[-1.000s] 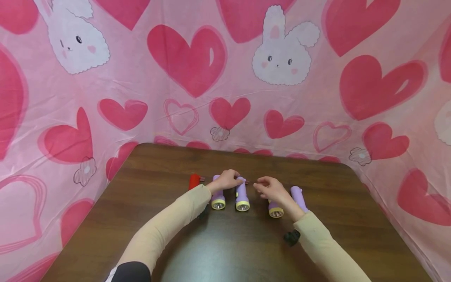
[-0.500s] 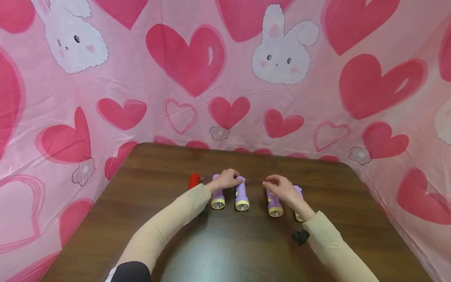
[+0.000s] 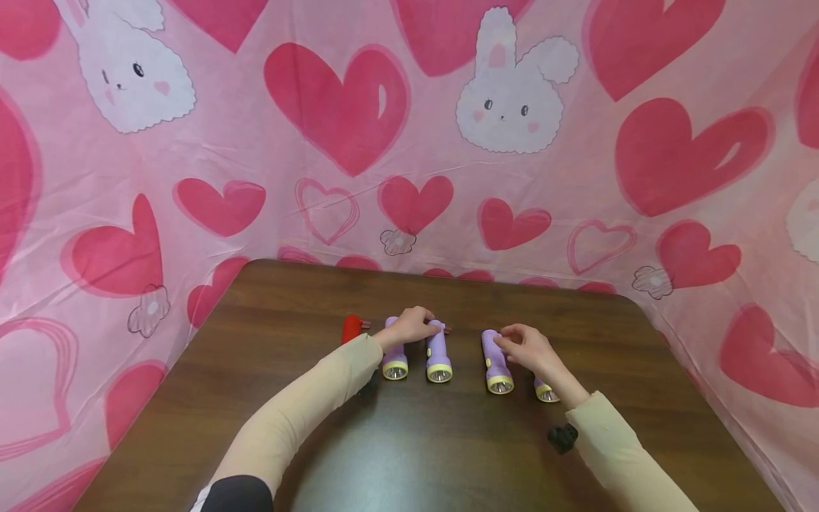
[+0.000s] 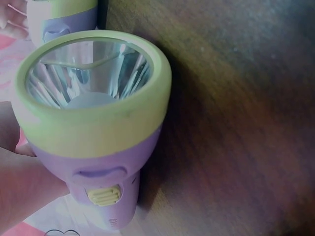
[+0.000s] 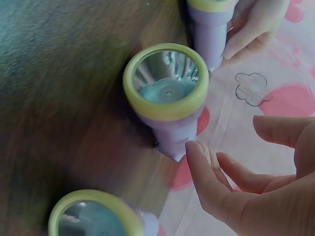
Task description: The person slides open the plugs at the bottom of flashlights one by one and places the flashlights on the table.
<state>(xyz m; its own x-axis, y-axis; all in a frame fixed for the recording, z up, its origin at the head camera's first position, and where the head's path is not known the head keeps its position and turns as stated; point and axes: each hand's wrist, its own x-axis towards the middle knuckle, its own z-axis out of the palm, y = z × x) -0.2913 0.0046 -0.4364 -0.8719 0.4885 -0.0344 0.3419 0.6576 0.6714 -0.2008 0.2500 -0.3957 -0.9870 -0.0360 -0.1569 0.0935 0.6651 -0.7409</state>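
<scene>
Several purple flashlights with yellow rims lie in a row, lenses toward me. In the head view my left hand point(image 3: 414, 325) reaches over the leftmost flashlight point(image 3: 394, 363) and grips the tail of the second flashlight point(image 3: 439, 359) with thumb and fingers. The right wrist view shows that thumb point(image 5: 241, 44) against the tail. The leftmost flashlight point(image 4: 96, 137) fills the left wrist view and hides part of the hand. My right hand point(image 3: 527, 348) has spread, bent fingers, fingertips at the tail of the third flashlight point(image 3: 495, 359). Under its wrist lies the rightmost flashlight point(image 3: 546, 390), partly hidden.
A red object point(image 3: 352, 329) lies at the row's left end, partly behind the left sleeve. The dark wood table point(image 3: 409, 455) ends at a pink cloth point(image 3: 345, 107) with hearts and rabbits. A black wrist camera point(image 3: 562, 438) hangs under the right wrist.
My right hand has moved to the right, from the gap beside the second flashlight, across the third, to its right side, uncovering it. My left hand has stayed in place.
</scene>
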